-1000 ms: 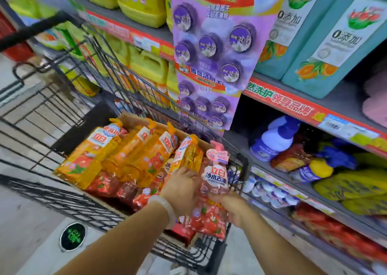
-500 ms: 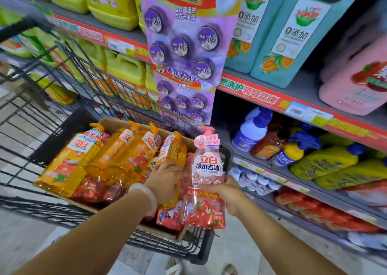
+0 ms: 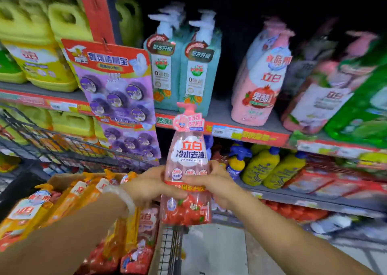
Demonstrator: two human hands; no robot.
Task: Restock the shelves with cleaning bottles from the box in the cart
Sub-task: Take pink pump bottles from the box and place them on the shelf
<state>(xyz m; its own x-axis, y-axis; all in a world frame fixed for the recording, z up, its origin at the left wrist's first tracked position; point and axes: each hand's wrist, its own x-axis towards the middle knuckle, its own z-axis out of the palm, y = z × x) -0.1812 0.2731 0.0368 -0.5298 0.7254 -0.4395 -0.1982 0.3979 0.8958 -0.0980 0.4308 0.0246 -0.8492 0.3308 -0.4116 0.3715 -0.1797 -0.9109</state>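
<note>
Lifted since a second ago, the clear pink pump bottle (image 3: 187,182) with a red tomato-printed base now stands upright above the cart's wire edge (image 3: 170,247), clear of the cardboard box (image 3: 60,179). Left hand (image 3: 151,185) and right hand (image 3: 217,188) grip its middle, fingers curled round it.

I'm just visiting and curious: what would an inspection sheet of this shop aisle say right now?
Surface: grey shelf with a bare gap between the teal and pink bottles.
Job's things: pink pump bottle held upright above the cart; orange bottles lying in the cardboard box.
Clutter: purple hanging pack in front of the shelves.
Grips: left hand and right hand both hold the pink pump bottle.
Cables: nothing seen.
Surroundings: wire cart, yellow jugs, teal bottles, blurred.
</note>
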